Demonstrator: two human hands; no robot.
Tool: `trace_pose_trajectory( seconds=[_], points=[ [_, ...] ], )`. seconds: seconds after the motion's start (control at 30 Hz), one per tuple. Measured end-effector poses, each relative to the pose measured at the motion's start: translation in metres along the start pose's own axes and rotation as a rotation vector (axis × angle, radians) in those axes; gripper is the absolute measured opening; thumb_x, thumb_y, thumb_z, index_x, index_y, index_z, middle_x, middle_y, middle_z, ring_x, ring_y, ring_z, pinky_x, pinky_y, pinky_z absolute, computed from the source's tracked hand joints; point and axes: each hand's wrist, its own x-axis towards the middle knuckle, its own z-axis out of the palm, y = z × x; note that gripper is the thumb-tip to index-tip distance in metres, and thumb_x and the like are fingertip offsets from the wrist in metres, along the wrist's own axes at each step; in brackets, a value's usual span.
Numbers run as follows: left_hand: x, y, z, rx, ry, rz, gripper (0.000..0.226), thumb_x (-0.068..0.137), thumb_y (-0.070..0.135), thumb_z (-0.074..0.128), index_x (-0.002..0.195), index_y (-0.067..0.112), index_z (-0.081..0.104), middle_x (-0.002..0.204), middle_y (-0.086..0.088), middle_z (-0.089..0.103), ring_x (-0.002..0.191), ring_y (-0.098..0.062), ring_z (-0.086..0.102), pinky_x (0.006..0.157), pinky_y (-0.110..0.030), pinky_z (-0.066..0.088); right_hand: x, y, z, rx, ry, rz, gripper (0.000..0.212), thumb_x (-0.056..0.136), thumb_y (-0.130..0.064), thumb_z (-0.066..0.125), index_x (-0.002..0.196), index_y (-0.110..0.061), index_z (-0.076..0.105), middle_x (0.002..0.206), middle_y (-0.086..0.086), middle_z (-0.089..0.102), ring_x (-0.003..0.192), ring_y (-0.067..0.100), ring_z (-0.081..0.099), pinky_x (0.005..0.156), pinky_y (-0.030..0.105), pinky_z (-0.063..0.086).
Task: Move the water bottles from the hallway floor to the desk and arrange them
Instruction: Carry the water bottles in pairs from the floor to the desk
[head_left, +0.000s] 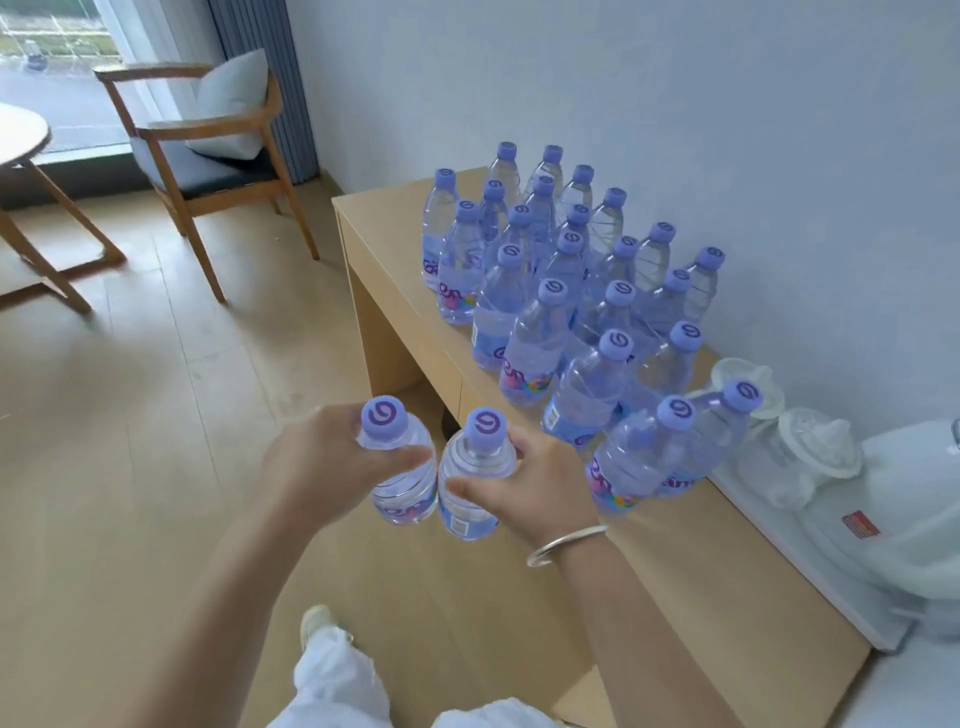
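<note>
To my left I see a wooden armchair with a grey cushion, and a round wooden table stands near the window.

The light wooden desk carries many upright water bottles in rows — beyond the fingertips — and two white lidded cups beside them.

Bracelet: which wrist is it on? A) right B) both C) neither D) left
A. The silver bracelet circles the wrist of the right hand, which grips one water bottle; the left hand, gripping the other bottle, shows a bare wrist.
</note>
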Motion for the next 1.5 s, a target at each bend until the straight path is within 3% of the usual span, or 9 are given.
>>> trace_pose_trajectory(
  seconds=[0.2, 0.57, 0.63, 0.73, 0.9, 1.07, 1.27, 1.4, 1.5],
  points=[
    [0.102, -0.028, -0.035, 0.009, -0.034, 0.051, 0.028, 0.052, 0.060, 0.071, 0.077, 0.049, 0.063, 0.069, 0.011, 0.067, 0.066, -0.009, 0.061, 0.049, -0.021, 0.043, 0.087, -0.029, 0.046, 0.052, 0.057, 0.061, 0.028, 0.058, -0.035, 0.080, 0.079, -0.022, 0.066, 0.073, -0.004, 0.067, 0.071, 0.008, 0.061, 0.069, 0.032, 0.052],
    [0.286, -0.049, -0.122, 0.075, -0.031, 0.172, 0.031, 0.048, 0.062, 0.066, 0.076, 0.050, 0.060, 0.059, 0.015, 0.061, 0.059, -0.011, 0.056, 0.050, -0.025, 0.041, 0.238, -0.102, 0.116, 0.102, 0.270, 0.151, 0.026, 0.061, -0.033, 0.081, 0.071, -0.019, 0.062, 0.065, -0.002, 0.065, 0.065, 0.010, 0.060, 0.064, 0.024, 0.047],
    [0.313, -0.049, -0.125, 0.066, -0.036, 0.172, 0.037, 0.046, 0.065, 0.063, 0.075, 0.043, 0.063, 0.062, 0.011, 0.064, 0.063, -0.013, 0.060, 0.054, -0.029, 0.046, 0.262, -0.110, 0.123, 0.079, 0.300, 0.192, 0.028, 0.062, -0.037, 0.079, 0.068, -0.018, 0.060, 0.062, -0.002, 0.062, 0.061, 0.009, 0.057, 0.059, 0.020, 0.044],
    [0.354, -0.045, -0.124, 0.094, -0.060, 0.194, 0.054, 0.040, 0.070, 0.058, 0.072, 0.027, 0.067, 0.064, 0.003, 0.066, 0.066, -0.018, 0.062, 0.057, -0.035, 0.050, 0.300, -0.118, 0.128, 0.062, 0.309, 0.239, 0.031, 0.062, -0.038, 0.078, 0.070, -0.014, 0.060, 0.066, 0.005, 0.064, 0.068, 0.022, 0.062, 0.064, 0.034, 0.049],
    [0.428, -0.021, -0.114, 0.138, -0.122, 0.256, 0.045, 0.040, 0.067, 0.057, 0.068, 0.032, 0.058, 0.049, 0.012, 0.051, 0.048, -0.011, 0.044, 0.045, -0.023, 0.033, 0.375, -0.116, 0.129, 0.009, 0.284, 0.272, 0.033, 0.063, -0.042, 0.073, 0.068, -0.017, 0.052, 0.058, -0.005, 0.049, 0.060, 0.018, 0.050, 0.057, 0.026, 0.038],
    [0.501, 0.016, -0.105, 0.195, -0.124, 0.287, 0.041, 0.043, 0.063, 0.059, 0.071, 0.033, 0.059, 0.053, 0.010, 0.055, 0.052, -0.009, 0.048, 0.046, -0.022, 0.035, 0.444, -0.112, 0.133, -0.070, 0.366, 0.232, 0.032, 0.070, -0.033, 0.072, 0.086, -0.011, 0.055, 0.083, 0.002, 0.058, 0.079, 0.025, 0.056, 0.066, 0.030, 0.041],
    [0.561, 0.042, -0.079, 0.187, -0.221, 0.330, 0.040, 0.046, 0.061, 0.063, 0.074, 0.031, 0.062, 0.063, 0.000, 0.061, 0.052, -0.012, 0.048, 0.046, -0.024, 0.036, 0.489, -0.100, 0.138, 0.156, 0.583, 0.356, 0.029, 0.072, -0.017, 0.070, 0.091, -0.004, 0.053, 0.094, 0.015, 0.060, 0.091, 0.034, 0.057, 0.078, 0.041, 0.048],
    [0.584, 0.051, -0.054, 0.192, -0.393, 0.392, 0.054, 0.044, 0.066, 0.062, 0.077, 0.023, 0.059, 0.051, 0.010, 0.046, 0.045, -0.006, 0.037, 0.043, -0.022, 0.030, 0.501, -0.098, 0.138, 0.245, 0.802, 0.417, 0.041, 0.072, -0.013, 0.074, 0.105, 0.003, 0.055, 0.107, 0.018, 0.058, 0.103, 0.034, 0.052, 0.091, 0.047, 0.042],
    [0.599, 0.061, -0.039, 0.212, -0.511, 0.476, 0.057, 0.039, 0.069, 0.060, 0.073, 0.024, 0.056, 0.048, 0.013, 0.042, 0.045, -0.008, 0.034, 0.044, -0.023, 0.028, 0.509, -0.099, 0.138, 0.216, 0.962, 0.489, 0.038, 0.071, -0.008, 0.076, 0.101, 0.002, 0.056, 0.104, 0.015, 0.057, 0.102, 0.033, 0.050, 0.091, 0.045, 0.040]
  ],
)
